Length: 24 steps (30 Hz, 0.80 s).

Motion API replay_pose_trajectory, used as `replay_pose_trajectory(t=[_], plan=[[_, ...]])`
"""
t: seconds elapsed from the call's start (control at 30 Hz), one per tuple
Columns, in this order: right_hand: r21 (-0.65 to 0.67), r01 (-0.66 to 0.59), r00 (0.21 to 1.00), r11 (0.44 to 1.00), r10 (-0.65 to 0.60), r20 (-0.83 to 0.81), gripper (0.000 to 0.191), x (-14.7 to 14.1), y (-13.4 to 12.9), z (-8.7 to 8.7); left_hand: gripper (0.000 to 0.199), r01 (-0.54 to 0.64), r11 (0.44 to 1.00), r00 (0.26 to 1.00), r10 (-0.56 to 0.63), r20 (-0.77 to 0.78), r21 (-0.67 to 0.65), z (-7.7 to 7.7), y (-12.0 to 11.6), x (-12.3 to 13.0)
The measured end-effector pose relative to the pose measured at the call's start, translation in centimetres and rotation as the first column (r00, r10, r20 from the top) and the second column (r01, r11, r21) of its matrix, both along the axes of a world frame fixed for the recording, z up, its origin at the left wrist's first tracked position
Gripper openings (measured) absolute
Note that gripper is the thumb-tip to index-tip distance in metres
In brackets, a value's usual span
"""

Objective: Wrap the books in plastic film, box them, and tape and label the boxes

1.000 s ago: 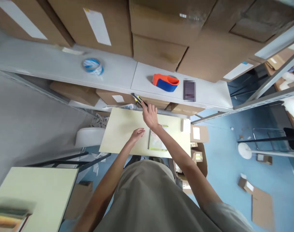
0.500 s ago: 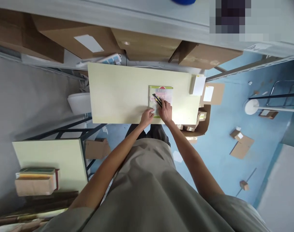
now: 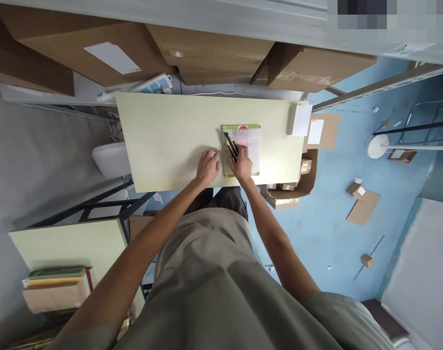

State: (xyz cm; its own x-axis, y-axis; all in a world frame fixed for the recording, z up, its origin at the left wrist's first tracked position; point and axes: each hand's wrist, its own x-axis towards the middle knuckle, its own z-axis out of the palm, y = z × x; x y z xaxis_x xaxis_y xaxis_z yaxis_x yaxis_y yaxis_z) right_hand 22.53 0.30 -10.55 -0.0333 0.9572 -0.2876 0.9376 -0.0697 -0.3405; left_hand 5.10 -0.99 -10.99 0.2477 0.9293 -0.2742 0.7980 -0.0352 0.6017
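Datum: the person's grey-green shirt (image 3: 224,282); twelve o'clock is straight ahead.
Left hand (image 3: 208,166): between eleven and twelve o'clock, on the tabletop just beside the flat pack. Fingers are curled, thumb close to them; whether anything is pinched, cannot tell. This position probably keeps it out of the tool's line.
Right hand (image 3: 242,162): twelve o'clock, over the flat pack. Fingers are closed around the tool; the low grip likely leaves its far end free to aim.
Tool: black-and-yellow utility knife (image 3: 229,143), slanting to eleven o'clock across the pack's left side. Blade extension: cannot tell.
Flat pack: pink-and-white, green-edged rectangular pack (image 3: 253,150), flat below the right hand, presumably for firm backing.
Tabletop: pale-yellow rectangular board (image 3: 163,141), supporting the pack.
White box (image 3: 300,119): one o'clock, at the tabletop's right end.
Open box: brown cardboard (image 3: 310,175), two o'clock, beyond the table edge, holding smaller packages.
Shelving: grey metal edge (image 3: 151,14), twelve o'clock, above closed brown cartons (image 3: 210,53).
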Motion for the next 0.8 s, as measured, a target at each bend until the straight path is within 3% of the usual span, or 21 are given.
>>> replay_pose_trajectory(t=[0.13,0.23,0.8], plan=[[-0.044,0.015,0.999,0.999,-0.014,0.03,0.058,-2.6,1.5,0.9,0.068,0.143,0.988,0.988,-0.14,-0.058,0.052,0.2,4.5,-2.7],[-0.083,0.032,0.997,0.996,-0.026,0.072,0.059,-3.7,2.5,1.4,0.071,0.222,0.975,0.971,-0.219,-0.095,0.018,0.2,6.4,-3.6],[-0.188,-0.063,0.985,0.98,0.091,0.148,0.065,-4.3,2.8,3.4,0.074,0.293,0.955,0.934,-0.296,-0.198,-0.045,1.5,6.9,-2.8]])
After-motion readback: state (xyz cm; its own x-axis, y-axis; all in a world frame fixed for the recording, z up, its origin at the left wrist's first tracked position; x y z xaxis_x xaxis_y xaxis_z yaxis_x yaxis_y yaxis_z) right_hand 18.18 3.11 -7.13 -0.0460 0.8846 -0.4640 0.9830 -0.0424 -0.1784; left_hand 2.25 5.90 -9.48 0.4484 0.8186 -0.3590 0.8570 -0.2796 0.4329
